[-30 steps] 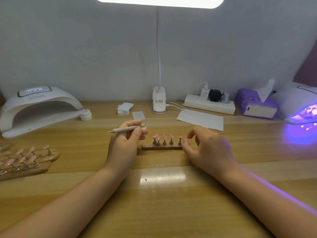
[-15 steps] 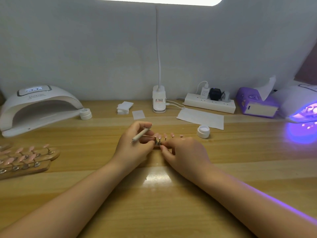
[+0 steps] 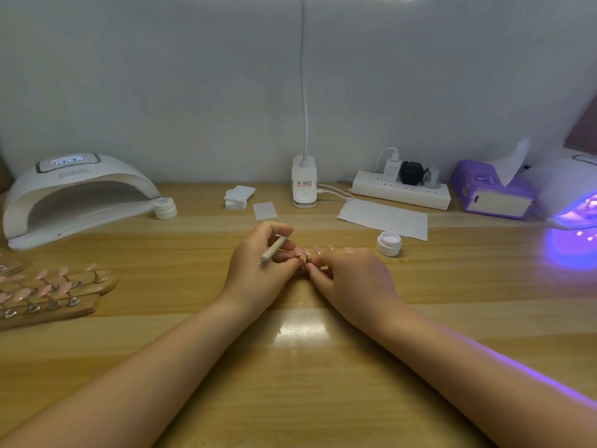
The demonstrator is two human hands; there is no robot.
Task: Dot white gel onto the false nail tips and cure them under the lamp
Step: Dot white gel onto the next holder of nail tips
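Hands are now meeting mid-worktop (image 3: 297, 367), having closed in since a second ago: the left hand (image 3: 258, 273) is gripping the dotting pen (image 3: 274, 248), the right hand (image 3: 352, 276) is pinching a nail tip (image 3: 307, 258) on its hidden stand. An open gel jar (image 3: 389, 242), uncovered meanwhile, is sitting just right; the glowing lamp (image 3: 571, 195) is shining far right.

You look through one wide camera worn on your head, facing forward and down across the wooden table (image 3: 161, 367) toward the back wall (image 3: 161, 76). Your forearms enter from the bottom corners, close under the lens.
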